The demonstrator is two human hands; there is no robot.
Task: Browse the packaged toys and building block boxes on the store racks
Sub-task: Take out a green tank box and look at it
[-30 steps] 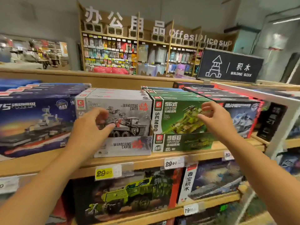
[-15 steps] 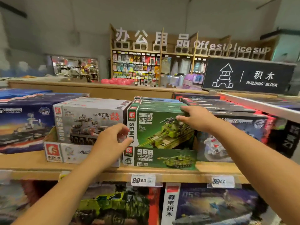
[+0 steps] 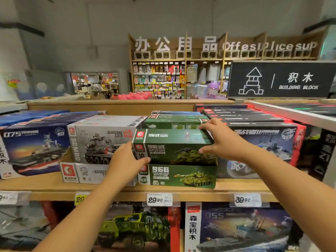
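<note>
Bracketing the green tank box (image 3: 174,142) atop its twin on the wooden shelf (image 3: 116,190), the left hand (image 3: 125,161) is cupping its left end while the right hand (image 3: 221,140) is pinching the right corner, and that light, stiff, glossy carton is probably wanting both ends held.

Head-height view, close, facing shelf (image 3: 127,192)

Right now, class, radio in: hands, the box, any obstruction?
Left hand and right hand grip the green cardboard tank box. Box tilted out of its display tray. Grey Wandering Earth box close alongside.
</note>
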